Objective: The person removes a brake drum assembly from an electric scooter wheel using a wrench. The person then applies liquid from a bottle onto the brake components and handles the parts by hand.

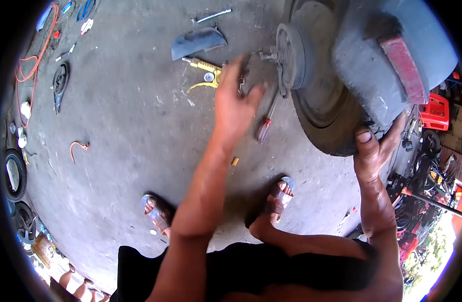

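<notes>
Over a worn grey floor, head view: holds out left hand with thumb and finger spread, near drum left of wheel; braces right hand at its lower edge, with fingers partly hidden, grip unclear. Could pinch fingers through sudden turning.

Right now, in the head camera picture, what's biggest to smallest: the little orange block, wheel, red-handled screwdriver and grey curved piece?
1. Wheel
2. Grey curved piece
3. Red-handled screwdriver
4. Little orange block
The wheel seems nearer the camera, so it may look extra big.
</notes>
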`<state>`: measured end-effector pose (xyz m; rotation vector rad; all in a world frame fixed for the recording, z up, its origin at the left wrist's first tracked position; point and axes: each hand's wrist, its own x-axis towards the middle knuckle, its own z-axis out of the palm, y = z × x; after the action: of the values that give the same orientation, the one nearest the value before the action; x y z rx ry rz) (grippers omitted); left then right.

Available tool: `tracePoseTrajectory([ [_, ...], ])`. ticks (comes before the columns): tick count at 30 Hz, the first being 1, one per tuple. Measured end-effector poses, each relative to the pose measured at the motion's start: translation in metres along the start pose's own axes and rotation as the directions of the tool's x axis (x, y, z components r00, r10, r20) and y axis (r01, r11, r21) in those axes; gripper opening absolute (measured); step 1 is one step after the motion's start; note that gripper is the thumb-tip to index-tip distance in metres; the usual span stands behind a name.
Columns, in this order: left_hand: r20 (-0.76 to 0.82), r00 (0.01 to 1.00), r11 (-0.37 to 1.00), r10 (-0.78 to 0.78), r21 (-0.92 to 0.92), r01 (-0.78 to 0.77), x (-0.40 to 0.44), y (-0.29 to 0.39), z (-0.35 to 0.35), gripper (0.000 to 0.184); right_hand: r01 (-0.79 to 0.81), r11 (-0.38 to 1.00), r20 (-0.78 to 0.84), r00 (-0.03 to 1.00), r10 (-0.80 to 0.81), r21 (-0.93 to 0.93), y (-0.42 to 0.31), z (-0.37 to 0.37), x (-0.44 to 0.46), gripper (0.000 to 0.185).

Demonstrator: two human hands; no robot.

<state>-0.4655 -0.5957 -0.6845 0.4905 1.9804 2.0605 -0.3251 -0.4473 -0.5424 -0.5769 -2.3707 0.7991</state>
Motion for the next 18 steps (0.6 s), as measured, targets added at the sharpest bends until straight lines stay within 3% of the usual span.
tracePoseTrajectory([
  [3, 0.251, 0.968, 0.953, -0.027, -0.286, 0.101, 0.047, -0.003, 0.008, 0.048, -0.06, 0.996, 0.037, 0.998, 0.058, 0.065, -0.002, 0.0, -0.001, 0.105],
  [6, 0.367, 0.93, 0.986, 0.0, -0.154, 0.06, 0.058, -0.005, 0.009, 0.039, -0.044, 0.999, 0.002, 0.999, 0.044, 0.019, 0.0, 0.0, -0.004, 0.105],
  [11, 0.387, 0.921, 0.977, -0.043, -0.175, 0.119, 0.063, 0.001, 0.011, 0.032, -0.078, 0.987, -0.044, 0.995, 0.084, 0.138, -0.001, 0.006, -0.004, 0.109],
  [18, 0.42, 0.907, 0.974, 0.022, -0.213, 0.075, 0.07, -0.002, 0.01, 0.028, -0.097, 0.992, -0.047, 0.994, 0.101, 0.079, -0.004, 0.002, -0.001, 0.11],
])
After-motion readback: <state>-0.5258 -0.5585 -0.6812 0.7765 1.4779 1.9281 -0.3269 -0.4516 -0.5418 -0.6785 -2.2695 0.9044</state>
